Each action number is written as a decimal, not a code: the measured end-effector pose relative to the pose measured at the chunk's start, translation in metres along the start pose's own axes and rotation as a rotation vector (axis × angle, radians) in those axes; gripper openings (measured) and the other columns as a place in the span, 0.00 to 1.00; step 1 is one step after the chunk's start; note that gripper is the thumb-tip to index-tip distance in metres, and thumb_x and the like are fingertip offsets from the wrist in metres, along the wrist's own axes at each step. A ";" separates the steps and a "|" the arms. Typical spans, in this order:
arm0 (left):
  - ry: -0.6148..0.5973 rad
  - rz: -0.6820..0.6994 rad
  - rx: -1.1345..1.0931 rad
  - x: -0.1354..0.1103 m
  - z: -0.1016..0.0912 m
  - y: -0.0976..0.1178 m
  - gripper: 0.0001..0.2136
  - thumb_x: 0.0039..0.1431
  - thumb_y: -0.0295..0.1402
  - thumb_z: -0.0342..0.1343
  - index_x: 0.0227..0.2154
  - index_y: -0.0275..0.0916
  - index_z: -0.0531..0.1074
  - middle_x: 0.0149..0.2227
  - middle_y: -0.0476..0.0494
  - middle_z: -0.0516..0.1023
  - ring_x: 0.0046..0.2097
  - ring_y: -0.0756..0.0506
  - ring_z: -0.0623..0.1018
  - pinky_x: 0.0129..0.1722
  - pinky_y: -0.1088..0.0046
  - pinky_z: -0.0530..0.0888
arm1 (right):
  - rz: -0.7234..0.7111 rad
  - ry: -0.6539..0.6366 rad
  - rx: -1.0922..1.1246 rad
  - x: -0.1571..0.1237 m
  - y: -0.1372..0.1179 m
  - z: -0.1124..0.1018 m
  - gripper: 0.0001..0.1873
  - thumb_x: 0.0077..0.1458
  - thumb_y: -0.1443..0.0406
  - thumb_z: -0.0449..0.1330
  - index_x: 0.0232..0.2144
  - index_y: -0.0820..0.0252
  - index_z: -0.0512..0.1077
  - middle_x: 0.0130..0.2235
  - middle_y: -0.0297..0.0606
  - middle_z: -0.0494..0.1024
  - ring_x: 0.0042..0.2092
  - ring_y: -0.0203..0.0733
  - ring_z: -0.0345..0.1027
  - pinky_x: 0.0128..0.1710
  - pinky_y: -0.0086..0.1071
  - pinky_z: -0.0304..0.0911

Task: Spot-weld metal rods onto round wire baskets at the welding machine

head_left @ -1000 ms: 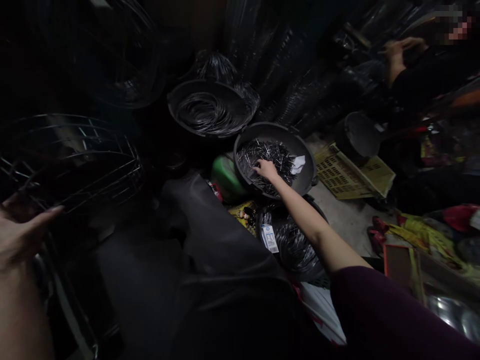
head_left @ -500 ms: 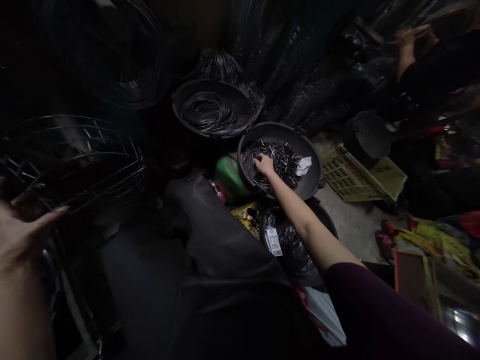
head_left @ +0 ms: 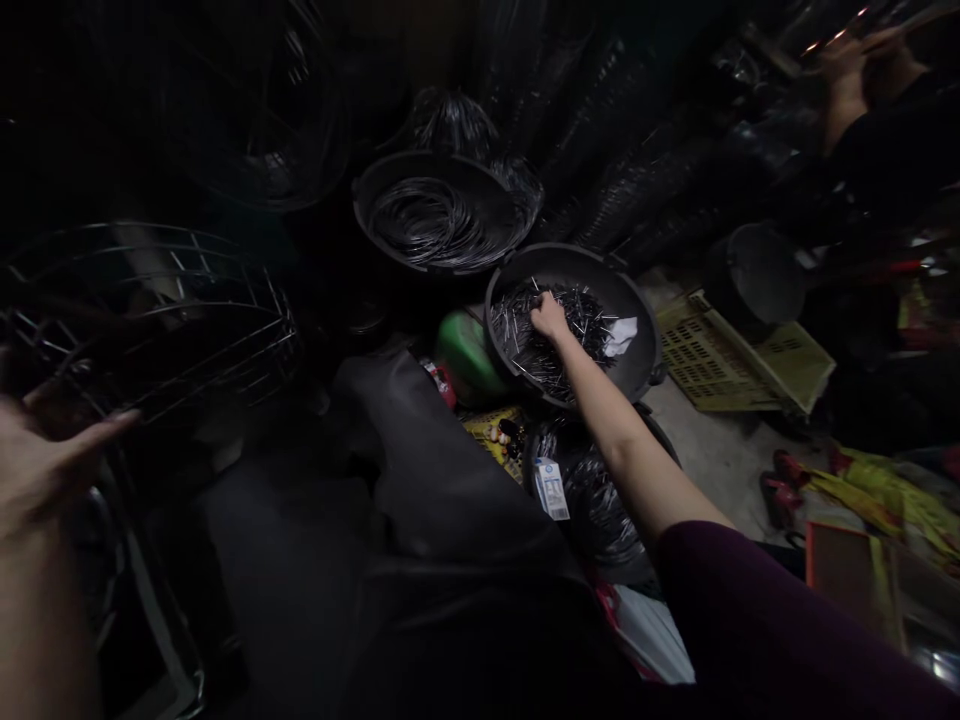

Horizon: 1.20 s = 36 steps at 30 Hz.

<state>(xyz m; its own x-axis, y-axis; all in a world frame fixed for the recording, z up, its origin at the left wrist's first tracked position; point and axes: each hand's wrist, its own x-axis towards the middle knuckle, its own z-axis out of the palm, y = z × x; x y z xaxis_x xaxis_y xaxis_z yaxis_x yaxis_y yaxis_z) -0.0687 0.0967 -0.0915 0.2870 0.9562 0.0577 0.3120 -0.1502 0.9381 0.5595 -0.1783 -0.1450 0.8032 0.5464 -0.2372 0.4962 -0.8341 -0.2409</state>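
The short metal pieces (head_left: 540, 355) lie in a loose heap inside a dark round basin (head_left: 649, 365), just right of the frame's middle; each looks thin, stiff and light, probably smooth enough to slide through the fingers and unlikely to break; being so narrow and tangled, they would seem best taken by the shank between thumb and fingertips, minding ends that may prick; the right hand (head_left: 550, 317) reaches into this heap from the lower right, its fingers bent inward and drawn close to the thumb, touching or just above the pieces; whether it pinches one I cannot tell; a crumpled white scrap (head_left: 621, 337) rests in the basin to the right of that hand; at the left edge of the frame the left hand (head_left: 41, 465) has its thumb stretched well away from the fingers, beside a round wire frame (head_left: 199, 248); that frame looks rigid, with its rods the likely hold; the fingers are too dark and blurred to show whether they grip it
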 end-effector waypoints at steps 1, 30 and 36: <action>-0.025 0.001 0.003 0.001 -0.001 -0.001 0.63 0.01 0.49 0.74 0.54 0.82 0.54 0.54 0.81 0.70 0.66 0.33 0.62 0.59 0.38 0.59 | -0.012 -0.004 -0.009 -0.001 -0.001 0.002 0.22 0.56 0.71 0.55 0.53 0.70 0.67 0.54 0.56 0.73 0.55 0.50 0.67 0.58 0.40 0.59; -0.102 0.456 0.597 -0.104 0.068 0.119 0.29 0.41 0.39 0.70 0.48 0.42 0.71 0.56 0.35 0.63 0.59 0.33 0.66 0.59 0.49 0.66 | -0.988 -0.654 0.497 -0.258 -0.255 -0.043 0.13 0.52 0.55 0.64 0.34 0.58 0.80 0.34 0.36 0.82 0.36 0.41 0.75 0.39 0.33 0.67; -0.101 0.425 0.561 -0.108 0.069 0.123 0.29 0.41 0.39 0.71 0.48 0.42 0.71 0.56 0.35 0.63 0.58 0.33 0.67 0.58 0.50 0.67 | -1.379 -0.025 -0.130 -0.272 -0.281 -0.029 0.17 0.61 0.57 0.57 0.49 0.54 0.77 0.46 0.39 0.82 0.38 0.43 0.76 0.29 0.31 0.59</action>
<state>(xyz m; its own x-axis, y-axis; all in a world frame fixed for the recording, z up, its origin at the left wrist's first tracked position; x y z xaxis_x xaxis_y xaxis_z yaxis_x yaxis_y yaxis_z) 0.0010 -0.0428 -0.0057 0.5612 0.7622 0.3227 0.5657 -0.6378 0.5226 0.2108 -0.0950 0.0142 -0.3621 0.9266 0.1019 0.9041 0.3757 -0.2036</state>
